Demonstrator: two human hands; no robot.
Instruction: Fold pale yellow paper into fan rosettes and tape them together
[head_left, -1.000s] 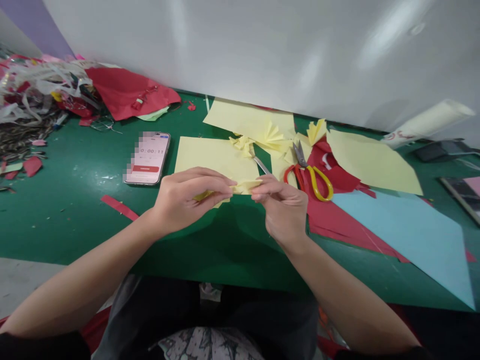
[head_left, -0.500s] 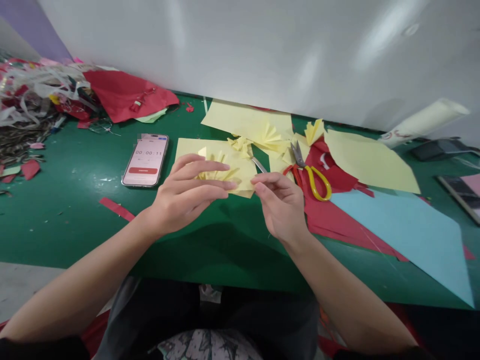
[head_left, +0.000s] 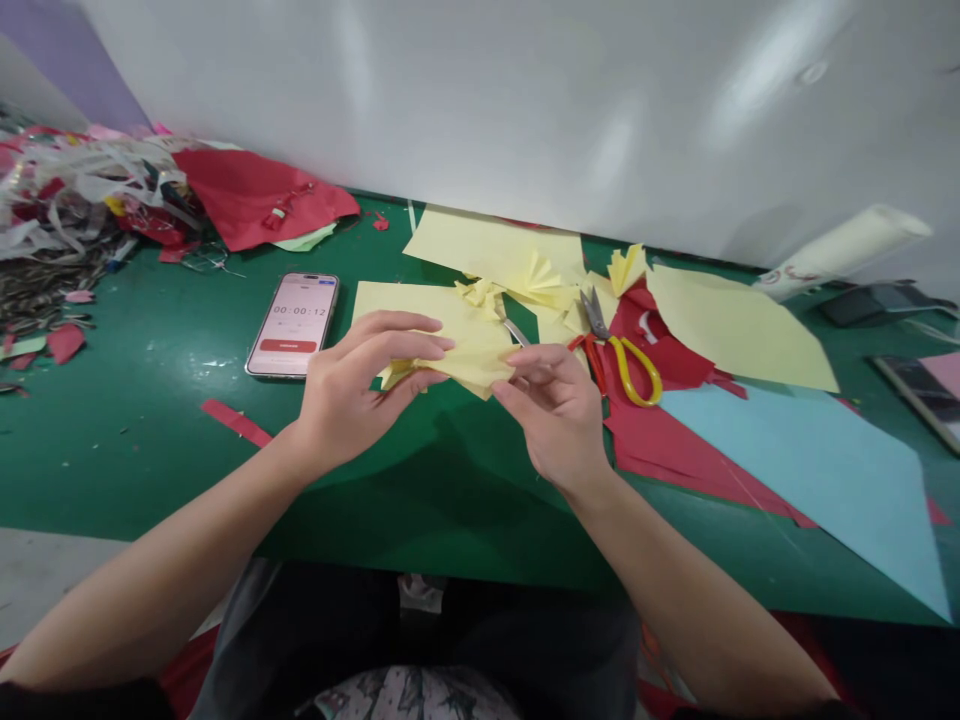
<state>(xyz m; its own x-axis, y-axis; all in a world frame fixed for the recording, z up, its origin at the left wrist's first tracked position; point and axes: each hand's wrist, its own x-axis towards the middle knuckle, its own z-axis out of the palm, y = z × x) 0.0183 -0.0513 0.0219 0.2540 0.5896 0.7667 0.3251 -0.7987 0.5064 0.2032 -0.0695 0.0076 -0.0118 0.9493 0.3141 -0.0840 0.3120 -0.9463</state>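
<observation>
Between my two hands is a piece of folded yellow paper (head_left: 476, 368), held just above the green table. My left hand (head_left: 367, 380) pinches its left part, fingers on top and thumb underneath; pleats show below the fingers. At the right end, the thumb and index finger of my right hand (head_left: 559, 405) grip its edge. Behind it lies a flat yellow sheet (head_left: 405, 302) with a crumpled yellow paper piece (head_left: 480, 292) at its right corner. A metal blade-like tool (head_left: 514, 328) pokes out just beyond my right fingertips; its other end is hidden.
Scissors with yellow and red handles (head_left: 634, 370) rest on red paper (head_left: 675, 450) to the right, beside a light blue sheet (head_left: 825, 470). A phone with a running timer (head_left: 291, 325) lies left. Tangled scraps (head_left: 75, 200) are heaped far left; a white wall (head_left: 480, 110) stands behind.
The fanned pleats under my left hand have been turned over and gathered, and my left fingers have closed on the paper. My right hand keeps its pinch. The timer went from 11 to 12.
</observation>
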